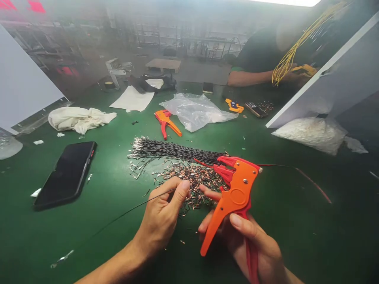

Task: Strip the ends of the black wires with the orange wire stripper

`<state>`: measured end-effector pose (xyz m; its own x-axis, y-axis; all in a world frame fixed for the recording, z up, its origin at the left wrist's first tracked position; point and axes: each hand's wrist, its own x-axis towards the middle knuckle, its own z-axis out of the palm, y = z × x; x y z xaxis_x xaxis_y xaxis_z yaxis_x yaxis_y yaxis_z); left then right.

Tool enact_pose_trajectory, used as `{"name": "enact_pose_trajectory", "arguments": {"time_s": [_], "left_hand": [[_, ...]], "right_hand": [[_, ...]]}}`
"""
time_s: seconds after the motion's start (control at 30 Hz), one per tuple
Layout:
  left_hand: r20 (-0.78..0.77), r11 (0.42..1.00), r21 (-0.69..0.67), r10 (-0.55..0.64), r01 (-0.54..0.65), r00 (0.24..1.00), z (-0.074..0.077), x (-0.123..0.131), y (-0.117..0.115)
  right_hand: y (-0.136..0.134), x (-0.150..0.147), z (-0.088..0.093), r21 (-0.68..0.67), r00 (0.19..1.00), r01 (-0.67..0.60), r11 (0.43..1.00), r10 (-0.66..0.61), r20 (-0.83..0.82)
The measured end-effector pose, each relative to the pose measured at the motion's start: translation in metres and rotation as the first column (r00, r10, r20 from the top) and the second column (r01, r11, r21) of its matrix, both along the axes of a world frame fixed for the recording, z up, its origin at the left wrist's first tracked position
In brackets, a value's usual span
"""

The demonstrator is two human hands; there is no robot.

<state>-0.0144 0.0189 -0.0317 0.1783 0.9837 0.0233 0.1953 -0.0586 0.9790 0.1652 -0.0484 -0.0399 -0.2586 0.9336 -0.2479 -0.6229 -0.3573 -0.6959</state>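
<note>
A green counter (296, 236) fills the view, with a blurred workshop of racks and benches behind it. Your left hand (161, 219) has its grip pressed together, thumb and forefinger pinching a thin black wire (133, 209) that trails away to the left, low over the green surface. Your right hand (251, 244) has its grip wrapped around the handles of an orange wire stripper (237, 189), which stands tilted with its head up and to the right. A red wire (308, 177) runs out from that head across the counter to the right. Just beyond your hands lies a heap of small cut bits (192, 177), coppery and dark, and behind it a bundle of black wires (174, 149) laid lengthwise. A dark phone (68, 173) lies face up on the left, well apart from a crumpled white cloth (78, 118) further back. Near the middle, a second orange stripper (166, 121) rests just beside a clear plastic bag (195, 110). At the far right, another person's arm (251, 78) rests on the counter near a bunch of yellow wires (293, 51).
</note>
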Motion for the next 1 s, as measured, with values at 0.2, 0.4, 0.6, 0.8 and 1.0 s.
{"name": "enact_pose_trajectory", "arguments": {"time_s": [0.2,0.4,0.6,0.8,1.0], "left_hand": [[-0.025,1.000,-0.006,-0.010,0.009,1.000,0.000,0.004,-0.002],[-0.006,0.998,0.000,-0.061,0.061,0.998,0.003,0.010,-0.007],[0.025,0.994,-0.048,-0.094,0.095,0.995,0.000,0.010,-0.007],[0.026,1.000,0.024,0.008,-0.009,1.000,0.002,0.002,-0.006],[0.094,0.991,0.095,0.081,-0.090,0.992,0.016,0.001,-0.012]], "right_hand": [[0.000,0.001,0.001,0.045,0.998,-0.024,0.999,0.027,-0.063],[-0.003,0.000,-0.004,0.005,0.998,-0.051,0.999,0.051,-0.043],[0.000,-0.002,-0.003,-0.046,0.997,-0.041,0.998,0.038,-0.072],[0.006,0.006,0.005,0.036,0.999,-0.020,0.999,0.021,-0.035],[0.012,0.037,0.024,0.242,0.889,0.053,0.969,-0.156,0.431]]}}
